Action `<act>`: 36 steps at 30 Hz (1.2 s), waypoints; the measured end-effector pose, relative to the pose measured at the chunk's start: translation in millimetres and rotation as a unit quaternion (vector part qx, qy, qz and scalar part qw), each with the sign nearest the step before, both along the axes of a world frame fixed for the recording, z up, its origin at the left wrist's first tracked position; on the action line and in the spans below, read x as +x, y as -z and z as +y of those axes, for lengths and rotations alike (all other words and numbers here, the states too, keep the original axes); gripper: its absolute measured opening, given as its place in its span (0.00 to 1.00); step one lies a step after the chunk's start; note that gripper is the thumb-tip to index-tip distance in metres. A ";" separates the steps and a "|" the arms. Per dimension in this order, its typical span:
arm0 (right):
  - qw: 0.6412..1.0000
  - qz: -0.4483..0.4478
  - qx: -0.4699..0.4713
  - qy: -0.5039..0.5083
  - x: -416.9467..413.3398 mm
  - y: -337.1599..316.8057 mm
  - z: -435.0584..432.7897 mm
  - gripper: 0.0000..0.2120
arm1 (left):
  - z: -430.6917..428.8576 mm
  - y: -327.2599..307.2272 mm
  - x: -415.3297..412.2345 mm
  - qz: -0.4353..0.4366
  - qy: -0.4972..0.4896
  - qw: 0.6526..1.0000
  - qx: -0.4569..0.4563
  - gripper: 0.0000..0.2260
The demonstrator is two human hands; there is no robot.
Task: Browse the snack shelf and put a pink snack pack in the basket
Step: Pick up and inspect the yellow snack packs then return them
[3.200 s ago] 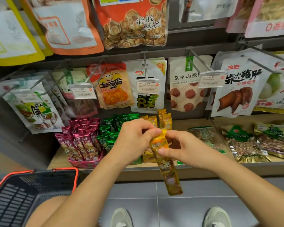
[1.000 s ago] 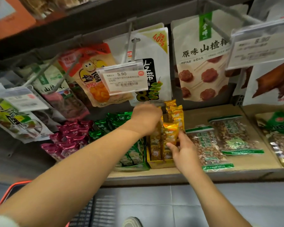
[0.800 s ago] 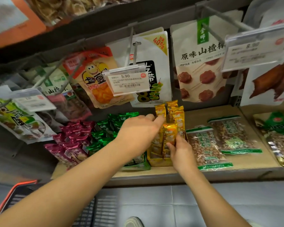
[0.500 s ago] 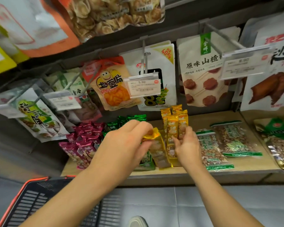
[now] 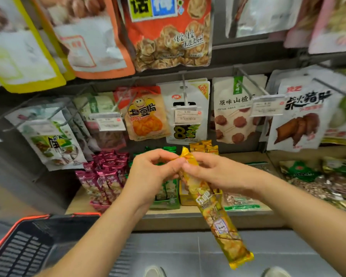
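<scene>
The left hand [image 5: 152,172] and right hand [image 5: 218,172] both pinch the crimped top of a yellow snack pack [image 5: 214,208], which hangs toward 5 o'clock. The pink snack packs [image 5: 104,174] stand untouched in their box at 9 o'clock of the hands, the basket [image 5: 31,218] at 7 o'clock. Best to shelve the yellow one, then pinch a single pink pack by its top and lift straight up.

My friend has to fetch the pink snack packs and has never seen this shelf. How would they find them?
Look at the bottom shelf, under the hanging bags. The pink packs stand upright in a box at its left end, above the basket. Green packs stand beside them; only these are magenta.
</scene>
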State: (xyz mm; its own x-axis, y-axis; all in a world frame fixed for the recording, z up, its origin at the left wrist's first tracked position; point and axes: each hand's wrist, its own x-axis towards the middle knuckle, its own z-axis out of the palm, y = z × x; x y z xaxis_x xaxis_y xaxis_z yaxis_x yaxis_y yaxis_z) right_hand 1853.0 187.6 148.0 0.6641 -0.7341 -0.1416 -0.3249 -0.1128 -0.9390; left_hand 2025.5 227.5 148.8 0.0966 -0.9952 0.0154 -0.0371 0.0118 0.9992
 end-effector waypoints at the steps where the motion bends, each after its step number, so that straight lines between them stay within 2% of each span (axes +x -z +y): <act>1: 1.000 -0.006 -0.019 0.006 -2.5 -2.9 5.6 0.18 | 1.4 -0.5 -0.7 0.039 0.022 0.999 0.015 0.03; 3: 0.999 -0.012 -0.039 0.011 -10.5 -5.4 16.2 0.18 | 4.2 -2.7 -2.2 0.086 0.068 0.993 0.039 0.03; 6: 0.998 -0.028 -0.042 0.023 -19.8 -3.3 28.4 0.20 | 6.2 -5.3 -1.9 0.105 0.099 0.988 0.048 0.04; 10: 0.998 -0.035 -0.033 0.035 -20.4 6.3 33.3 0.17 | 6.6 -3.7 -3.1 0.038 0.096 0.994 0.022 0.08; 13: 0.998 -0.044 -0.032 0.036 -18.2 6.1 32.4 0.19 | 4.2 -1.6 -2.5 -0.008 0.064 0.998 -0.010 0.13; 18: 0.996 -0.039 -0.040 0.065 -10.3 8.9 30.9 0.22 | 1.3 0.4 -2.6 -0.017 0.016 0.999 -0.034 0.12; 20: 0.997 -0.042 -0.024 0.066 -7.2 11.3 33.6 0.19 | 0.7 2.3 -2.8 -0.010 0.014 0.999 -0.036 0.11; 22: 0.994 -0.009 -0.071 0.080 -7.4 13.8 35.4 0.18 | 0.3 2.4 -1.0 0.002 0.034 0.999 -0.031 0.08; 24: 0.987 0.029 -0.125 0.101 -9.7 14.9 35.4 0.18 | 0.9 -0.2 -0.1 0.021 0.087 0.996 -0.012 0.01; 26: 0.981 0.060 -0.150 0.108 -11.6 16.1 34.1 0.14 | 2.7 -0.1 -3.2 0.004 0.127 0.992 0.013 0.05; 28: 0.963 0.125 -0.215 0.107 -11.6 17.8 34.1 0.12 | 2.7 3.5 -8.8 -0.036 0.115 0.992 0.020 0.06; 30: 0.937 0.178 -0.281 0.108 -10.2 21.2 35.7 0.11 | 2.6 8.2 -14.3 -0.052 0.084 0.995 0.015 0.02; 32: 0.913 0.213 -0.330 0.110 -8.3 24.5 37.0 0.11 | 1.7 11.4 -16.6 -0.052 0.060 0.997 0.019 0.07; 34: 0.904 0.219 -0.348 0.113 -7.0 25.8 37.0 0.13 | 0.1 12.8 -15.7 -0.044 0.048 0.997 0.029 0.09; 36: 0.910 0.202 -0.345 0.108 -6.9 24.8 35.8 0.14 | -0.9 11.0 -11.9 -0.020 0.054 0.998 0.034 0.05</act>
